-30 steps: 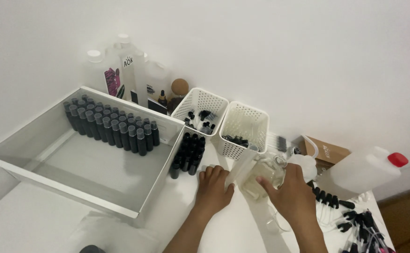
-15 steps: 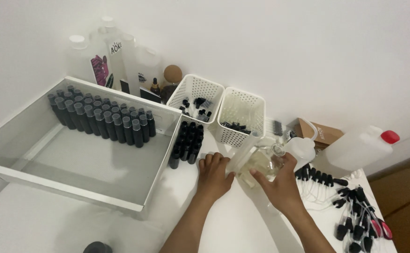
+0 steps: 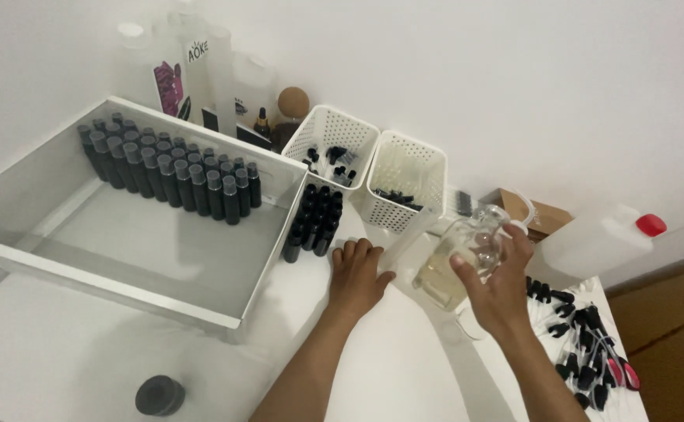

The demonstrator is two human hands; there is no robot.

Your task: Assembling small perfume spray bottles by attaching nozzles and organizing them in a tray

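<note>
Foreground: round black cap (image 3: 159, 395) lies alone on the white table (image 3: 60, 367), well apart from both hands. Left hand (image 3: 360, 275) rests palm-down on the table, fingers (image 3: 355, 251) stretched out and lying close side by side, holding nothing; fingertips sit just beside a block of small black bottles (image 3: 315, 222) standing upright. Right hand (image 3: 497, 281) is raised above the table, fingers curled around a clear glass bottle (image 3: 462, 258) that holds pale yellow liquid; bottle is tilted, its upper end toward the far side. Right of that hand: scatter of black spray pumps (image 3: 584, 344) on the table, a few with red parts. Left side: large white tray (image 3: 123, 293), rows of dark capped bottles (image 3: 171, 172) upright along its far wall. Behind the hands: two white perforated baskets (image 3: 407, 181) side by side with small black parts inside. Far right: translucent jug (image 3: 592, 244) with red cap, lying on its side. Far left against the wall: tall plastic bottles (image 3: 201, 74)
</note>
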